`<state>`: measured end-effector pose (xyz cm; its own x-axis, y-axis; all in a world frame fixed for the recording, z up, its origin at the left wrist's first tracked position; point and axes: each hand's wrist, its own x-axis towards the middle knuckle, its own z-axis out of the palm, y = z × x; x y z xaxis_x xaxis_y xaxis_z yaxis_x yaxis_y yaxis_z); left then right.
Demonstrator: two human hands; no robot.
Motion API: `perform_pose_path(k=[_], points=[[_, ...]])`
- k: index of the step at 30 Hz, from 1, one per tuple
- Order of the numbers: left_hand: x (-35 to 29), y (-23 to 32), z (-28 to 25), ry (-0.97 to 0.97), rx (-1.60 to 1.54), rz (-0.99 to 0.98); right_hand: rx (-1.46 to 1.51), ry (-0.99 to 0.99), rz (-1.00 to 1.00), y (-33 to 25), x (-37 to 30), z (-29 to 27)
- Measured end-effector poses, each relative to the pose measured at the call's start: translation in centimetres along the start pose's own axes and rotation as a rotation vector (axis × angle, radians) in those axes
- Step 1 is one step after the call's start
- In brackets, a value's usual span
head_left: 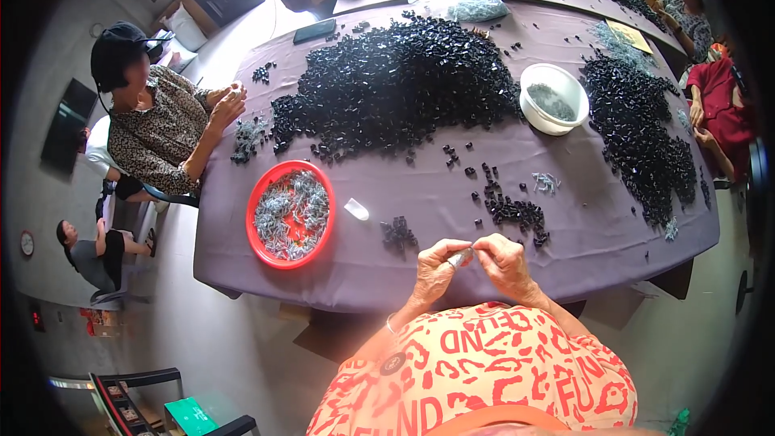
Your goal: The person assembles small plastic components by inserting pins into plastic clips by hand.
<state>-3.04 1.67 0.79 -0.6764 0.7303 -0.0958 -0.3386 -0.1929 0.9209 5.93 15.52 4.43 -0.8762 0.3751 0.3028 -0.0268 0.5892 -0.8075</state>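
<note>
My left hand (436, 269) and my right hand (504, 262) are close together over the table's near edge, fingertips nearly meeting. Both are closed in a pinch. A greyish wrap or piece (458, 258) shows at my left fingertips; I cannot tell whether it is worn or held. Whatever the right fingers pinch is too small to make out. Just beyond my hands lie a loose cluster of small black plastic pieces (517, 211) and, to the left, a smaller dark cluster (399, 233). A red round tray (252, 222) of small grey pieces sits farther left.
A big heap of black pieces (395, 81) covers the middle of the cloth-covered table (363, 274). A white bowl (533, 117) with grey pieces stands right of it, beside another black heap (638, 129). A white cap-like piece (356, 209) lies near the tray. Several people sit around.
</note>
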Motion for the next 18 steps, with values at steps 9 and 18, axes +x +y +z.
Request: perform_pose_path(k=[9, 18], points=[[-1.3, -0.3, 0.5, -0.033, 0.044, 0.034, -0.034, -0.034, -0.057, 0.6, -1.7, 0.0], [-0.3, 1.2, -0.9, -0.049, -0.041, -0.248, 0.112, -0.130, -0.113, 2.2, -1.3, -0.1]])
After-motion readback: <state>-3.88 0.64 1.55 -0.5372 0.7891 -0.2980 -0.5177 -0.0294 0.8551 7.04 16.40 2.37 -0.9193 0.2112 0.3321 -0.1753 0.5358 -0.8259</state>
